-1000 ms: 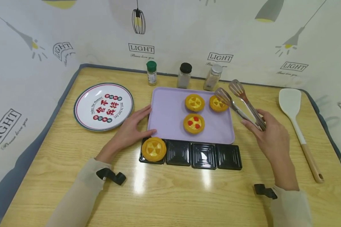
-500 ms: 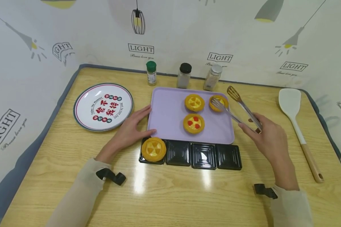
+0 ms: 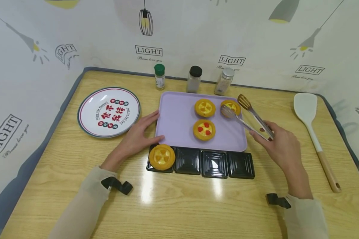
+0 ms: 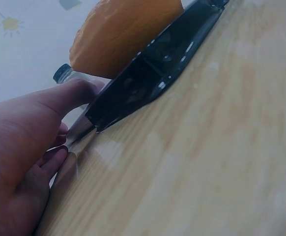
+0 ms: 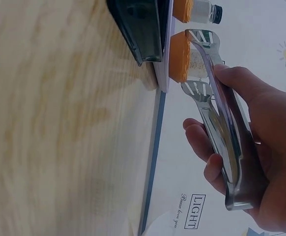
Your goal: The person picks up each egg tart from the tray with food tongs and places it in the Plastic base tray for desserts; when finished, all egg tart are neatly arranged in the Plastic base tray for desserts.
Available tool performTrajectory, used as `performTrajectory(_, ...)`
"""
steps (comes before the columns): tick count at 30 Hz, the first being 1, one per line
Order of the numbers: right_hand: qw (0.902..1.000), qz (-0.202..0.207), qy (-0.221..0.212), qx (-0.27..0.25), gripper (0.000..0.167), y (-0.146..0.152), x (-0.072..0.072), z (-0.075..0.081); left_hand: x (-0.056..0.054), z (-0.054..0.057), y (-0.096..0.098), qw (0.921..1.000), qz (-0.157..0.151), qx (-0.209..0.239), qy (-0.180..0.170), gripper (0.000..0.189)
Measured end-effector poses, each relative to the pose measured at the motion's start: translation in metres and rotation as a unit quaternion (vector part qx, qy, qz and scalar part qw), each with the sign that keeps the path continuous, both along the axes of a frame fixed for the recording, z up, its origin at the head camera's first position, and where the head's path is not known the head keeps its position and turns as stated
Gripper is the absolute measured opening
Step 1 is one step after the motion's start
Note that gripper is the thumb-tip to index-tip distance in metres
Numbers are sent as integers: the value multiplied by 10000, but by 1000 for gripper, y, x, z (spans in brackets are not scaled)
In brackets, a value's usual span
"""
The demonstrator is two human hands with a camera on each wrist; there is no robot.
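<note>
The tongs [image 3: 258, 119] reach in over the right edge of the lilac tray [image 3: 175, 119], their arms spread, one tip overlapping the far right tart [image 3: 234, 105] and the other just off its right side; whether either tip touches it cannot be told. The right hand [image 3: 282, 146] grips the tongs near their joined end. To the left of that tart sits a second yellow-topped tart [image 3: 204, 108], with a red-dotted tart [image 3: 204, 130] on its near side. The left hand [image 3: 139, 136], fingers extended, rests against the tray's left edge, thumb at the near left corner. Along the tray's near side runs a row of black square dishes [image 3: 187, 161], the leftmost bearing another tart [image 3: 162, 157]. On the bench [image 3: 182, 209], a printed plate [image 3: 88, 111] lies to the left, a white spatula [image 3: 305, 106] to the right, and three capped jars [image 3: 194, 81] stand at the far side.
</note>
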State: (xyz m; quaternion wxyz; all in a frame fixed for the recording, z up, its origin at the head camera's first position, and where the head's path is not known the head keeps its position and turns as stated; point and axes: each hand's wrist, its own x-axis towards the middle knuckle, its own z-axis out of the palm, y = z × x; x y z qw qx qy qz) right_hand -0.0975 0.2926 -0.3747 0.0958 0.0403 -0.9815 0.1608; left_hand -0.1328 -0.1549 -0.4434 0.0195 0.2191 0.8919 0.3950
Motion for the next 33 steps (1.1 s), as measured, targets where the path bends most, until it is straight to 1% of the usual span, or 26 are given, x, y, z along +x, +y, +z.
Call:
performTrajectory(3,10000,-20,-49,2,60,0,0,0,0,0,0,10000,-10,24,0,84)
performTrajectory(9,9999,-14,-6,102,61,1,0,0,0,-1,1,10000,-19,0,16,84)
performTrajectory(17,9997,-23,-169,192,66,0,-1,0,0,0,0,10000,10,-27,-68,85)
performTrajectory(33,9997,-51,-212,118,63,1,-1,0,0,-1,0,9999,59,-18,-147,84)
